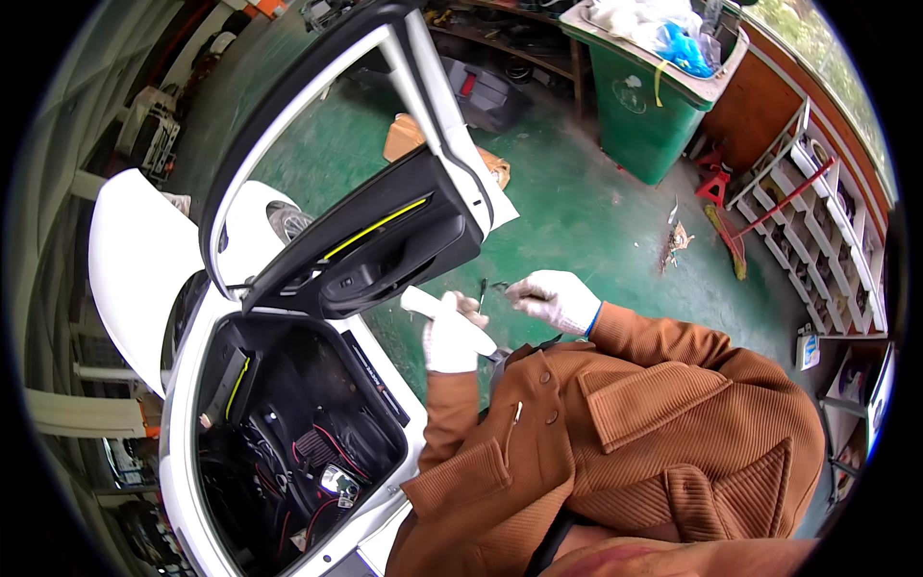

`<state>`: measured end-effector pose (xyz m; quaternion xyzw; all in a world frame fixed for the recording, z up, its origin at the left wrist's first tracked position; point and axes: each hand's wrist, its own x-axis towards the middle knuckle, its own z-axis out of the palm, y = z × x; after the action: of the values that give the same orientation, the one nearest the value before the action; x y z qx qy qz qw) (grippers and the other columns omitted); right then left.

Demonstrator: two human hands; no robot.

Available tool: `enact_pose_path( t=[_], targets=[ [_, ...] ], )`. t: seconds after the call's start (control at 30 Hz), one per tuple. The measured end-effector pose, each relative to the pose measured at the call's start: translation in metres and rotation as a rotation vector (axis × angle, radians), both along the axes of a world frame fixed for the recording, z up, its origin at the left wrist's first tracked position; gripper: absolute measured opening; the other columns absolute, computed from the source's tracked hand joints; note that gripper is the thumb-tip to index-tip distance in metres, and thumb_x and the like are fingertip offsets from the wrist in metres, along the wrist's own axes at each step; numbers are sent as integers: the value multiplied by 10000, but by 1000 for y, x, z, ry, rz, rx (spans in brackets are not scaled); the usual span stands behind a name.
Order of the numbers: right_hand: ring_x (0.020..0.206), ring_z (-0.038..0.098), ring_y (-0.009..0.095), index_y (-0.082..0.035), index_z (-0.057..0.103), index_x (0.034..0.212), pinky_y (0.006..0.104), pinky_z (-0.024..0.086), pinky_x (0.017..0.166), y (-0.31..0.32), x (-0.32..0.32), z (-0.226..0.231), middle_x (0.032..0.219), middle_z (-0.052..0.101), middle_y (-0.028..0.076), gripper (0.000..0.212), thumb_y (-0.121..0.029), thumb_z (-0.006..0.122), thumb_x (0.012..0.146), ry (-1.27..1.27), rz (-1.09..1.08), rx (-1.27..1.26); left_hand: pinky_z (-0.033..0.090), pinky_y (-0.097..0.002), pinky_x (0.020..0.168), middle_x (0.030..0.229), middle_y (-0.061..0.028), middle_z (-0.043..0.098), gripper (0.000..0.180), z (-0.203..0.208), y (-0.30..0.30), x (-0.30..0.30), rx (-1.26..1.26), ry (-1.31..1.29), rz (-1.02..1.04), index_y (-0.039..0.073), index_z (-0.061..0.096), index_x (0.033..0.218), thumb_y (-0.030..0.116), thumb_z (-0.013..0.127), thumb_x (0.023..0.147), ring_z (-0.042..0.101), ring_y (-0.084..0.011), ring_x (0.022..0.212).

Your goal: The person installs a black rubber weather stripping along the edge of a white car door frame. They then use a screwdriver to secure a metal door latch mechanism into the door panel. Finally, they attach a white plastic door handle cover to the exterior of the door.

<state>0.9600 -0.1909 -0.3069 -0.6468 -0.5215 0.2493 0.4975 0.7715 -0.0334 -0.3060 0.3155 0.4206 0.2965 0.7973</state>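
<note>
Over on the left, a white car panel (135,269) stands raised beside the white car body (181,438). Its footwell (322,433) lies open, with dark and red wires strewn inside. Right of that, the black door panel (394,236) faces me on the wide-open door, a bright yellow-green strip (375,229) running along it. Just past the door's lower edge, the gloved left hand (450,346) is closed around a white tube-shaped thing (420,302), which sticks out toward the door. A thin dark piece (484,288) stands up by that hand's fingertips; I can't tell whether they touch it. Next comes the gloved right hand (558,300), its fingers drawn narrow on a small dark bit (500,287), too small to make out, held above the green floor (577,212). Farther right are a green bin (639,125) heaped with bags, a red-handled broom (733,248) and a white rack (817,236).
</note>
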Motion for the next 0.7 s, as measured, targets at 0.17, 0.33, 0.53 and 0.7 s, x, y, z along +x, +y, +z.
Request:
enact_pose_path(
  t=[0.17,0.33,0.53,0.7],
  targets=[
    [1026,733,194,-23,740,1259,328,569,920,-49,65,-20,1120,777,135,323,-219,716,1004,316,-261,-140,527,-352,592,878,-118,709,174,51,117,50,9,-202,-147,110,696,1049,283,683,1046,597,-199,605],
    [1016,683,120,12,727,1262,293,552,942,-72,114,-50,1102,772,92,303,-194,682,1043,628,-401,-146,551,-296,682,931,-96,676,266,109,213,123,765,5,9,49,629,1251,231,664,1060,635,-171,744],
    [1045,716,175,16,735,1250,313,557,955,-63,201,-54,1124,756,119,298,-186,696,1033,427,-504,-356,541,-278,700,998,-91,695,240,104,275,246,637,-136,-28,-2,660,1193,133,712,1001,648,-152,766],
    [926,672,208,-5,760,1214,316,536,867,-36,285,-40,989,682,102,264,-138,723,989,181,-572,-282,498,-234,642,935,-49,707,303,112,270,285,1009,546,-46,-8,672,1241,104,756,973,613,-90,729]
  ],
)
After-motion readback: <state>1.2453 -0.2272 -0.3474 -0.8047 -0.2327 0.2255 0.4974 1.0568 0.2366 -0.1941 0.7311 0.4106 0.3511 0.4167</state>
